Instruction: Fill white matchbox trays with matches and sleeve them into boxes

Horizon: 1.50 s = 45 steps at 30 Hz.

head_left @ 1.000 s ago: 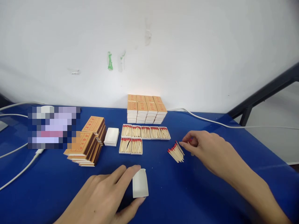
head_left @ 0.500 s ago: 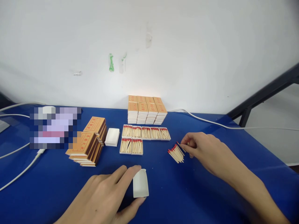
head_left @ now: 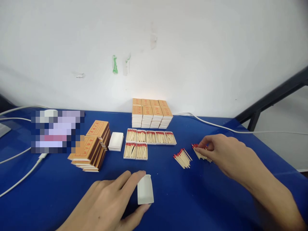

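Note:
My left hand (head_left: pixel 113 199) grips an empty white matchbox tray (head_left: pixel 145 190) by its ends, fingers at the far edge and thumb at the near one. On the right, my right hand (head_left: pixel 223 157) has its thumb and fingertips pinched at a pile of red-tipped matches (head_left: pixel 202 152); whether a match is between them is hidden. Just left of that hand lies a second, loosely lined-up bunch of matches (head_left: pixel 183 158). Ahead, matchbox trays filled with matches (head_left: pixel 150 137) stand in two rows, five behind and two in front.
Orange matchboxes (head_left: pixel 152 110) are stacked by the wall. More matchboxes (head_left: pixel 92 141) form a stepped stack at left, beside a small stack of white trays (head_left: pixel 115 141). A blurred-out device (head_left: pixel 60 128) and white cables (head_left: pixel 26 186) lie far left; another cable (head_left: pixel 216 126) runs back right.
My right hand has moved right, from the lined-up bunch of matches to the pile beside it. The left hand and its tray stay in place.

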Each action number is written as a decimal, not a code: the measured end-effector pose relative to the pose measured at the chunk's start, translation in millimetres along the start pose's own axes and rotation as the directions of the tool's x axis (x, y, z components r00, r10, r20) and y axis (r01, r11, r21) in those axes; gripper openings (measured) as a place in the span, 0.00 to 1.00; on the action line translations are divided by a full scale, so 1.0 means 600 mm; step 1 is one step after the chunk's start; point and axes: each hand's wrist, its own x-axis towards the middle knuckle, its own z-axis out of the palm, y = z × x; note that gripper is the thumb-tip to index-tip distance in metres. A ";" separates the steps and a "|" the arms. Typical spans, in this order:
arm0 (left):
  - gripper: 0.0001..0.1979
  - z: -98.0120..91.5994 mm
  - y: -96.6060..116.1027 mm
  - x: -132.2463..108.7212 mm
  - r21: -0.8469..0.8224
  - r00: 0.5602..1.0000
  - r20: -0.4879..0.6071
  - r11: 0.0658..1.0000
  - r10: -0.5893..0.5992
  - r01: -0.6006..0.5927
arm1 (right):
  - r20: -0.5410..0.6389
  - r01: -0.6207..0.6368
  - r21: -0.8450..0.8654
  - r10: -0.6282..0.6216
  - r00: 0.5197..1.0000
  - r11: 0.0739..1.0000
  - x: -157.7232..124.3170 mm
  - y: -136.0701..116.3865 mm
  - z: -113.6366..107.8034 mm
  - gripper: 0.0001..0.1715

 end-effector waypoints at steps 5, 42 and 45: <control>0.22 0.001 0.002 0.001 -0.004 1.000 0.010 1.000 0.000 0.000 | -0.012 0.061 -0.010 -0.061 0.998 0.998 -0.006 -0.008 0.009 0.11; 0.20 -0.001 0.003 0.003 -0.028 1.000 0.026 1.000 -0.013 0.014 | -0.043 0.113 0.006 -0.112 0.993 0.994 -0.003 -0.006 0.015 0.11; 0.20 0.000 0.002 0.003 -0.025 1.000 0.015 1.000 -0.010 0.010 | -0.007 0.164 0.059 -0.164 0.986 0.985 -0.005 -0.014 0.012 0.11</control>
